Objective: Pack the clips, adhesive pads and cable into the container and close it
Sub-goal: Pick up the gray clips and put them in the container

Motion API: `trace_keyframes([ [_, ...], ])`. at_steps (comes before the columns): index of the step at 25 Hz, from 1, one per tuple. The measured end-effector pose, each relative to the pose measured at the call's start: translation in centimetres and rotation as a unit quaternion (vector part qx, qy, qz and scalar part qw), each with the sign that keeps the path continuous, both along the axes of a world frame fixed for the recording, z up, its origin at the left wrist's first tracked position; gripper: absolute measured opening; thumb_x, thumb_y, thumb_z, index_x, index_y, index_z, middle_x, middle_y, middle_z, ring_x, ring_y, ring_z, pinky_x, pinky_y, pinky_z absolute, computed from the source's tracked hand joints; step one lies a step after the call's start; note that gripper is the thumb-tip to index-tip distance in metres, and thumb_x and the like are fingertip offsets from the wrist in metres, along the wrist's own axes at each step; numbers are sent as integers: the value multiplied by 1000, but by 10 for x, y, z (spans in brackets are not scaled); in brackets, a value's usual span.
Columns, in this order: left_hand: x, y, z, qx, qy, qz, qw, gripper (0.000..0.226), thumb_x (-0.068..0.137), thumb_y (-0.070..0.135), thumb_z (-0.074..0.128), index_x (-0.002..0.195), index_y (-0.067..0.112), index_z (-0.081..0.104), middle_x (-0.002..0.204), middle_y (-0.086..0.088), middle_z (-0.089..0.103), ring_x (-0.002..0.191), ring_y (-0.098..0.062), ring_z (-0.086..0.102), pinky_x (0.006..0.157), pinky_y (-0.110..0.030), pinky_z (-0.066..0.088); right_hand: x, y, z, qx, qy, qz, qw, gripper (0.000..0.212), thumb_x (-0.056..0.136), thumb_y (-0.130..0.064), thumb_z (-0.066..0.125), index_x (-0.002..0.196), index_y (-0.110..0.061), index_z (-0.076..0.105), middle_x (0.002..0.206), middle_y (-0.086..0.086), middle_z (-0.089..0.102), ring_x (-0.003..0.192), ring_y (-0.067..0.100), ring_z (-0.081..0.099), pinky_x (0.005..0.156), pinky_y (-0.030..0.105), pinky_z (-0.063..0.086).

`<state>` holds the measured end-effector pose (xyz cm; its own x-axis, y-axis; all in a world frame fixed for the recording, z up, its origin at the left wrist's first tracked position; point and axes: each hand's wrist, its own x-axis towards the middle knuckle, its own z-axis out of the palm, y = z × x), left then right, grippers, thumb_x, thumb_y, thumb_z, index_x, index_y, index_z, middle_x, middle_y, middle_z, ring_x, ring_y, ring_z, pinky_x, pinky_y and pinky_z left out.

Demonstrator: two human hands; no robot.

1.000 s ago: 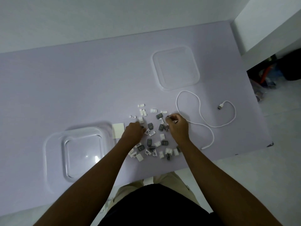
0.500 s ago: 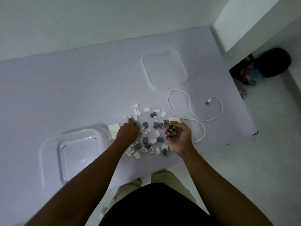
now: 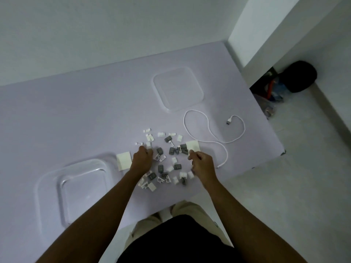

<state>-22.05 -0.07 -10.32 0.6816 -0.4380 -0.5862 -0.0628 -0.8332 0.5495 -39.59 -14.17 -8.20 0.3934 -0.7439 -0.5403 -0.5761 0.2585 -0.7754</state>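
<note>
Several small grey and white clips (image 3: 167,164) lie scattered near the table's front edge. My left hand (image 3: 142,160) sits at the left of the pile, its fingertips pinching a white clip (image 3: 148,145). My right hand (image 3: 202,164) hovers at the right of the pile with its fingers curled in, and what it holds is hidden. One white adhesive pad (image 3: 192,145) lies just beyond its fingertips. Another adhesive pad (image 3: 124,160) lies beside the clear container (image 3: 83,165). The white cable (image 3: 209,130) loops on the table to the right.
The clear lid (image 3: 177,88) lies flat at the back of the lilac table (image 3: 76,114). The table's right edge drops to a tiled floor, where a dark bag (image 3: 300,76) sits by the wall.
My right hand picked a grey clip from the pile, lifted it, then closed and turned palm down. A white pad has come into view beyond it. My left hand stayed at the pile's left.
</note>
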Motion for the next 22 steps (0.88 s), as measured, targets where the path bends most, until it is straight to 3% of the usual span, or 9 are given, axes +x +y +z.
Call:
trace_keyframes([
  [3, 3, -1, -2, 29, -5, -34, 999, 26, 98, 9, 40, 93, 1, 64, 110, -18, 64, 95, -30, 58, 81, -35, 44, 3, -15, -14, -157, 73, 170, 970, 11, 86, -22, 71, 95, -15, 73, 74, 0, 66, 64, 15, 57, 64, 27, 48],
  [5, 4, -5, -1, 53, -21, -36, 998, 26, 96, 7, 44, 91, -1, 68, 105, -18, 66, 95, -31, 62, 82, -36, 47, 8, -29, -21, -179, 83, 254, 947, 34, 84, -19, 73, 117, -21, 69, 93, 1, 67, 80, 17, 62, 75, 26, 49],
  [9, 0, -20, 2, 58, -41, 29, 997, 53, 95, 46, 48, 56, 10, 54, 58, -5, 57, 60, -22, 58, 61, -28, 42, 26, -54, -38, -197, 123, 372, 899, 56, 84, -22, 74, 137, -22, 56, 133, 9, 57, 123, 26, 54, 101, 32, 42],
  [12, -4, -30, 0, 122, -113, -55, 984, 57, 90, 63, 48, 65, 13, 57, 62, -1, 57, 61, -21, 59, 59, -27, 45, 33, -63, -46, -202, 118, 401, 886, 48, 82, -19, 76, 128, -19, 63, 126, 10, 58, 117, 29, 57, 97, 35, 46],
  [17, -11, -48, -9, 143, -117, -86, 979, 53, 88, 58, 57, 95, 6, 67, 90, -11, 69, 85, -28, 68, 70, -33, 50, 33, -68, -55, -209, 84, 371, 901, 22, 80, -11, 74, 101, -12, 68, 104, 8, 62, 89, 27, 65, 78, 33, 52],
  [20, -11, -51, -13, 147, -118, -92, 978, 48, 90, 52, 57, 95, 5, 68, 92, -12, 70, 86, -28, 68, 69, -32, 48, 26, -71, -49, -159, 70, 358, 918, 39, 77, -13, 79, 111, -17, 61, 107, 1, 60, 84, 15, 64, 74, 23, 48],
  [22, -11, -53, -14, 135, -121, -106, 978, 40, 95, 43, 52, 90, 6, 67, 89, -13, 69, 84, -29, 69, 69, -32, 49, 19, -74, -49, -167, 77, 368, 911, 48, 75, -18, 81, 118, -20, 59, 114, 0, 58, 92, 15, 62, 79, 25, 49],
])
